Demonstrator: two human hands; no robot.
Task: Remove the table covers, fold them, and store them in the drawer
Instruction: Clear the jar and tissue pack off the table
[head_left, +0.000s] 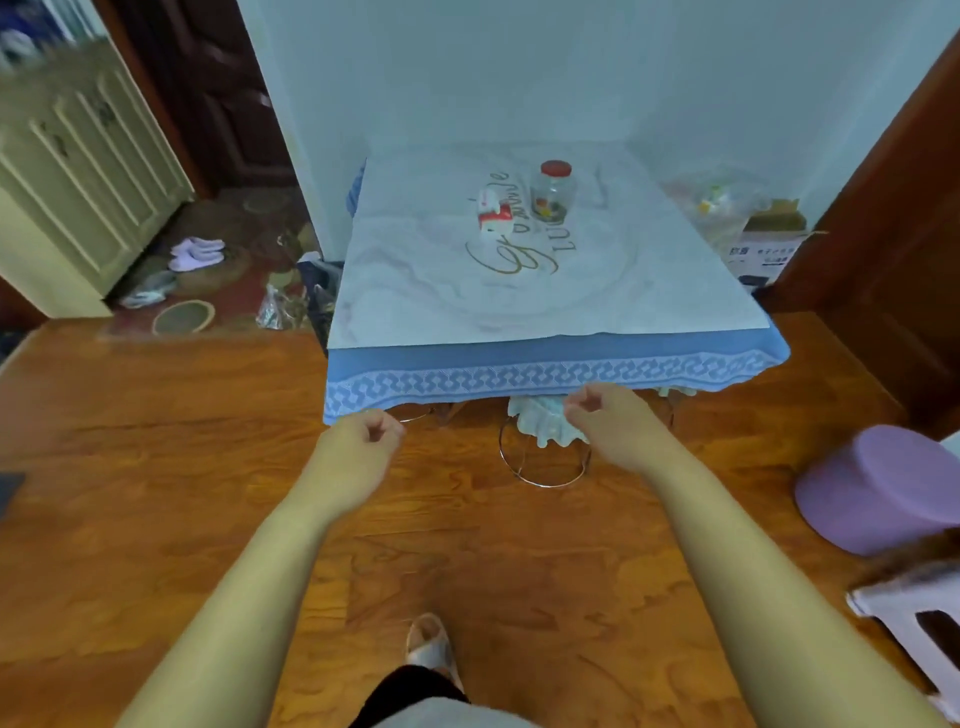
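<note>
A small table ahead wears two covers: a white top cover (597, 291) with gold lettering, and under it a blue cover (519, 371) whose patterned border hangs over the front edge. On the white cover stand a glass jar with a red lid (553, 189) and a small red-and-white carton (491, 218). My left hand (358, 449) is just below the blue border's left end, fingers curled in, holding nothing I can see. My right hand (608, 418) is below the border's middle, fingers curled likewise, in front of a pale frilled cloth (540, 421).
A metal ring stool (543, 460) stands under the table. A purple tub (878, 488) and a white stool (914, 623) are at the right. A cardboard box (769, 244) sits right of the table. Slippers (195, 252) and bags lie at the left by a cream cabinet (78, 171).
</note>
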